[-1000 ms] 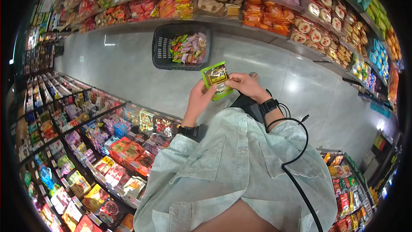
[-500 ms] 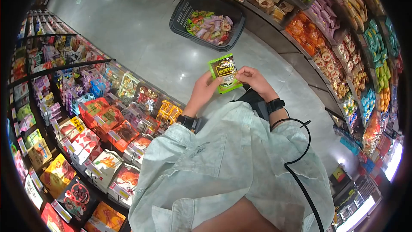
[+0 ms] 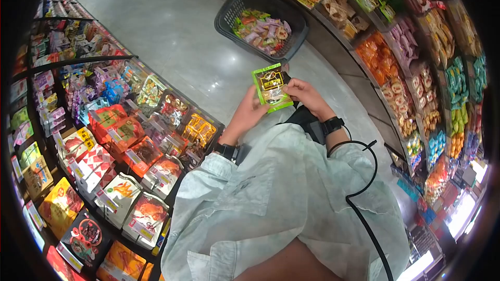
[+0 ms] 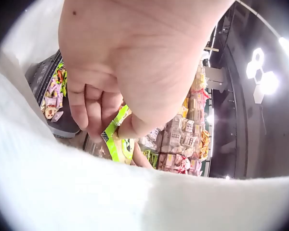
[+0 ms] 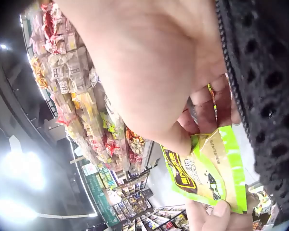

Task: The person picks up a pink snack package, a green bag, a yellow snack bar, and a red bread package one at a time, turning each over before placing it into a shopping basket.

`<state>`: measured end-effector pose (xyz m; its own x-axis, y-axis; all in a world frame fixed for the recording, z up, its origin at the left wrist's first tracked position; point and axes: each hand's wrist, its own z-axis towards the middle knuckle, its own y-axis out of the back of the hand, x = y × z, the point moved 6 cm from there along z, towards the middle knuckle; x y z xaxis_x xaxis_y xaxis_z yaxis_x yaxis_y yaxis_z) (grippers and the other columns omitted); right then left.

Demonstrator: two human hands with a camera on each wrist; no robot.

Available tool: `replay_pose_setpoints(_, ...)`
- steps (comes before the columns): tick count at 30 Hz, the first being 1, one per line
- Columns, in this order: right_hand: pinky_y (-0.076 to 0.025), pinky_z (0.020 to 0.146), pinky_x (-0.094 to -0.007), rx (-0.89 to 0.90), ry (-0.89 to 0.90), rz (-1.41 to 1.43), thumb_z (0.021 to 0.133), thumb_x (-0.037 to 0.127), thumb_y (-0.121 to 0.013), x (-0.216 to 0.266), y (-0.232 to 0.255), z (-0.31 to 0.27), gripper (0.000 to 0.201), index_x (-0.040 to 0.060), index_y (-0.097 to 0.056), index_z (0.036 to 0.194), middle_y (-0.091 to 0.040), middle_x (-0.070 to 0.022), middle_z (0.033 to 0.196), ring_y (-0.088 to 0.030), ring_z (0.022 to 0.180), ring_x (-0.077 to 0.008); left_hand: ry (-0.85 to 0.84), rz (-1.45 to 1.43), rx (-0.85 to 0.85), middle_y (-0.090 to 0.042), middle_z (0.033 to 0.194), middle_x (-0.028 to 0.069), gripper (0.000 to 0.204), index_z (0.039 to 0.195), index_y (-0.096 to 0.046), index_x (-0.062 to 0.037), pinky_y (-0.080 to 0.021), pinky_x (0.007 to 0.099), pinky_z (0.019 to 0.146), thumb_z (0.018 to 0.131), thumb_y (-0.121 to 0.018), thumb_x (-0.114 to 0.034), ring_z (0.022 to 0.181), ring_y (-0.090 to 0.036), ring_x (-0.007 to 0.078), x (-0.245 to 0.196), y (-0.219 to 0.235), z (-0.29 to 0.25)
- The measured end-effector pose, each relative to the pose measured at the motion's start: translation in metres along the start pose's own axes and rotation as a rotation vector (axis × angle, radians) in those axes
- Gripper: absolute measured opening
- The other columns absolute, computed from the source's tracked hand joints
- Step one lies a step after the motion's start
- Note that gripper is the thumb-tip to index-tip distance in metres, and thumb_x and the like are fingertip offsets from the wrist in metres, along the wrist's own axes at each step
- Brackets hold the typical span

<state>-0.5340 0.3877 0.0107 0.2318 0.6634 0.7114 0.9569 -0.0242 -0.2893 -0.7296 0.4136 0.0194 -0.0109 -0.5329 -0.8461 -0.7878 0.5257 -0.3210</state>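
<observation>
Packet (image 3: pixel 272 84) partly hidden by fingers (image 3: pixel 295 87), labels (image 3: pixel 107 201) unreadable

Grey floor (image 3: pixel 182 31), one dark basket (image 3: pixel 225 18) standing on it, beyond the hands.
Left of left hand (image 3: pixel 247 112): display rack (image 3: pixel 204 112), red packs (image 3: pixel 126 132), white bags (image 3: pixel 121 193) in rows. Right of right hand (image 3: pixel 308 97): shelves (image 3: pixel 359 86), orange packets (image 3: pixel 374 52) beside purple packets (image 3: pixel 403 40).

A pale mint shirt (image 3: pixel 260 187) with pockets, black wristbands (image 3: pixel 333 125), black cable (image 3: pixel 359 213).

The left hand (image 4: pixel 130 57) pinches a green-edged packet (image 4: pixel 116 137), a dark basket (image 4: pixel 44 79) beyond.
</observation>
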Motion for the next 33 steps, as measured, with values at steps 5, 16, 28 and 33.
replay_pose_setpoints(5,-0.049,0.080,-0.0242,0.117,0.072,-0.093,0.099,0.020,-0.068,0.047,0.004,0.051,0.016,0.0063,-0.061,0.105,-0.066,0.0008,0.096,-0.062,0.090,-0.0072,-0.046,0.102,-0.148,-0.070,0.116,0.0125,0.064,0.152,-0.029,-0.0048,-0.052,0.0301,0.087,0.096,-0.060,-0.001,0.105,-0.067,0.0164,-0.028,0.021,0.032)
replay_pose_setpoints(16,-0.051,0.092,-0.0296,0.151,0.130,-0.224,0.098,0.020,-0.068,0.108,0.042,0.127,0.034,0.0018,-0.055,0.124,-0.064,-0.0053,0.114,-0.062,0.103,-0.0135,0.020,0.482,-0.334,-0.069,0.114,0.0071,0.046,0.146,-0.049,-0.0056,-0.050,0.0285,0.091,0.102,-0.060,-0.011,0.101,-0.064,0.0118,-0.112,0.002,0.099)
replay_pose_setpoints(28,-0.048,0.098,-0.0289,0.216,-0.012,0.153,0.106,0.044,-0.051,0.162,0.079,0.135,0.053,-0.0007,-0.062,0.131,-0.068,-0.0063,0.124,-0.064,0.109,-0.0150,-0.030,0.478,-0.171,-0.064,0.098,0.0030,0.032,0.134,-0.056,-0.0063,-0.050,0.0258,0.085,0.104,-0.060,-0.017,0.091,-0.060,0.0097,-0.136,-0.006,0.181)
replay_pose_setpoints(33,-0.049,0.094,-0.0286,0.096,0.151,0.118,0.107,0.041,-0.054,0.187,0.075,0.143,0.050,-0.0020,-0.064,0.129,-0.070,-0.0052,0.120,-0.065,0.105,-0.0122,-0.020,0.413,-0.163,-0.065,0.102,0.0037,0.020,0.115,-0.055,-0.0023,-0.052,0.0262,0.082,0.101,-0.063,-0.015,0.090,-0.062,0.0097,-0.149,0.036,0.219)
